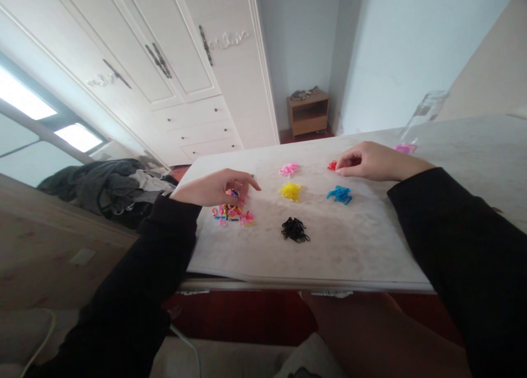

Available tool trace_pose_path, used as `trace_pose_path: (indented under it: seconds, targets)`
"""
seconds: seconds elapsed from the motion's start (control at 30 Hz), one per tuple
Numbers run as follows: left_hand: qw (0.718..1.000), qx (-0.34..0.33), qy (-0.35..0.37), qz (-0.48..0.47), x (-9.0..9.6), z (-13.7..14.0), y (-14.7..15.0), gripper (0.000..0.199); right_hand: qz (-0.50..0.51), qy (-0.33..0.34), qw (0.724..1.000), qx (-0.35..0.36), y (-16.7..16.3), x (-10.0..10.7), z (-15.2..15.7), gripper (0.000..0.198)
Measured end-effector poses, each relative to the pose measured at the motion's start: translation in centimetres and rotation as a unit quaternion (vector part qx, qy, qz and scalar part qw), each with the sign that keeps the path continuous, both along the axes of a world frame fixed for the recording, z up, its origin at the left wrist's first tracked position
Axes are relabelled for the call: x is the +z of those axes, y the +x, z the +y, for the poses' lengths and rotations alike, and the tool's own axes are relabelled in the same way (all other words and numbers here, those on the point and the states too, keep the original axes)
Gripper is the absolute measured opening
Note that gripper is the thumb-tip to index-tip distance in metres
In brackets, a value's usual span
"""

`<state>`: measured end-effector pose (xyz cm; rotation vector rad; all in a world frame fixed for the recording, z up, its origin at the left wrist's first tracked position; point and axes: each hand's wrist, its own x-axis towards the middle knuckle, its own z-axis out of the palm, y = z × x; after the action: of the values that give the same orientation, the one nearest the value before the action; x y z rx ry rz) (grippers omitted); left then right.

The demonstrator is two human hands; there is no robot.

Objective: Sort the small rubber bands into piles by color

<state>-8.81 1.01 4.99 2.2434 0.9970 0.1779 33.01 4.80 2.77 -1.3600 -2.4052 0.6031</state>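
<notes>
My left hand hovers over a mixed pile of small coloured hair bands at the left of the table, its index finger stretched out and its fingers apart. At the far right, my right hand is closed in a pinch, with its fingertips at a small pile of red hair bands; what lies between them is hidden. Single-colour piles lie between the hands: pink bands, yellow bands, blue bands and, closer to me, black bands.
A clear glass bottle stands behind my right wrist, with a pink item by its base. The white table has its front edge near my lap. Dark clothes are heaped to the left, and a white wardrobe stands beyond.
</notes>
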Motion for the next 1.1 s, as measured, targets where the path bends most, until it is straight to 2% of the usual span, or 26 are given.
trace_pose_path:
  seconds: [0.17, 0.33, 0.5, 0.67, 0.97, 1.1]
  targets:
    - [0.999, -0.001, -0.040, 0.019, -0.4, 0.3, -0.4, 0.051, 0.000, -0.003, 1.000, 0.004, 0.0, -0.1, 0.1, 0.025]
    - [0.999, -0.006, -0.032, 0.029, -1.0, 0.7, -0.9, 0.057, -0.004, -0.008, 1.000, 0.006, 0.1, -0.1, 0.1, 0.027]
    - [0.999, -0.016, -0.008, 0.027, -0.6, 0.5, -0.6, 0.048, -0.015, -0.007, 1.000, -0.002, 0.2, -0.3, 0.3, 0.028]
    - [0.999, 0.015, 0.031, -0.018, 0.0, 0.2, -0.2, 0.048, -0.020, -0.007, 1.000, -0.004, 0.2, -0.4, 0.4, 0.027]
    - [0.996, 0.046, -0.003, -0.076, -0.2, 0.0, -0.2, 0.050, -0.020, -0.006, 1.000, 0.007, 0.3, -0.2, 0.2, 0.032]
    - [0.996, 0.047, 0.008, -0.078, -0.4, 0.2, -0.3, 0.048, -0.014, -0.004, 1.000, 0.003, 0.4, -0.3, 0.4, 0.032]
